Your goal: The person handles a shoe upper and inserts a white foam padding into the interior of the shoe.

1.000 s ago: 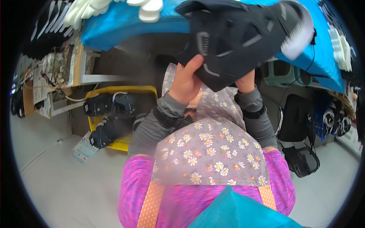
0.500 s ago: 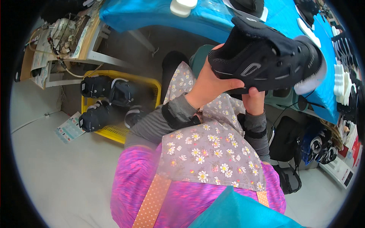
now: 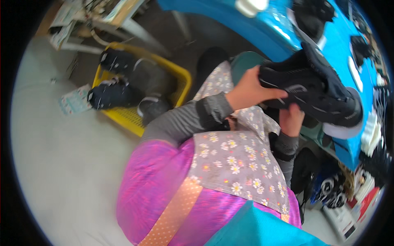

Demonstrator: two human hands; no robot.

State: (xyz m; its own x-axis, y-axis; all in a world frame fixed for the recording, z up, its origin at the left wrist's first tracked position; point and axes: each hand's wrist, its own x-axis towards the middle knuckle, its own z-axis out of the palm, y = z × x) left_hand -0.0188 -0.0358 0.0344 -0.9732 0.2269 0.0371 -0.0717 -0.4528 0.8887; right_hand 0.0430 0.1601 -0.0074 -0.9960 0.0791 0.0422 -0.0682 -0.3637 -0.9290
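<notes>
One long table covered in glossy blue sheeting (image 3: 271, 33); its near edge slants more steeply across the view than half a second ago, so the wearer's head has likely turned. Yellow plastic mesh basket (image 3: 128, 122), low to the left, black shoes (image 3: 115, 96) in it. Black fabric shoe with grey side trim and a wide collar (image 3: 312, 92): held aloft between the person's body and the table. A second ago it loomed larger, broad face showing; now side-on, toe off to the right. Reads as turned about in the hands rather than put down; handling unbroken. Left hand (image 3: 248, 90): pinching the shoe's collar end, thumb along the near side, other fingers behind. Right hand (image 3: 292, 119): thumb-tip against the lower edge, fingers hidden; can't tell whether it pinches or only props.
</notes>
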